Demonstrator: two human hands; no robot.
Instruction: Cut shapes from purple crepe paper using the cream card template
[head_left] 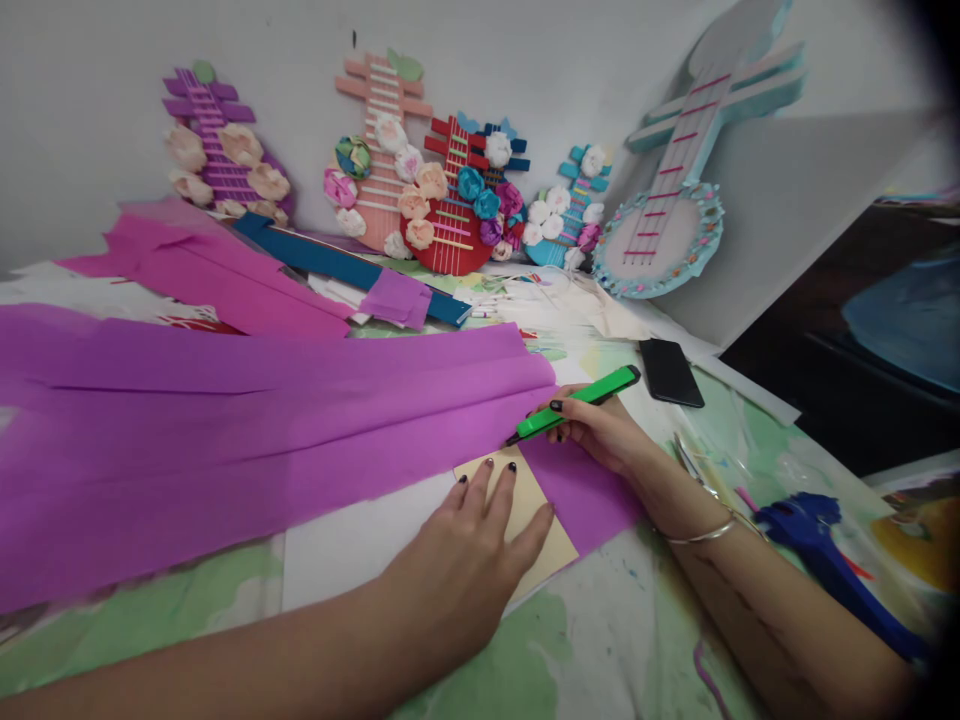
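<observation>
My right hand point(592, 425) is closed round a green craft knife point(577, 402), whose dark tip points down to the left. That tip is at the top edge of a cream card rectangle point(536, 490), over purple crepe paper point(315, 400). Fingers spread, my left hand point(480, 540) lies flat on the card and presses it down. The crepe paper stretches in a long, creased sheet to the left, and a piece of it shows right of the card. A white sheet point(337, 545) lies beneath the crepe paper and my left hand.
Flower-decorated guitar shapes point(450, 220) lean along the wall. Pink crepe paper point(217, 265) and a dark blue strip point(345, 270) lie behind the purple sheet. To the right are a black phone point(671, 372), scissors point(694, 465) and a blue glue gun point(825, 560).
</observation>
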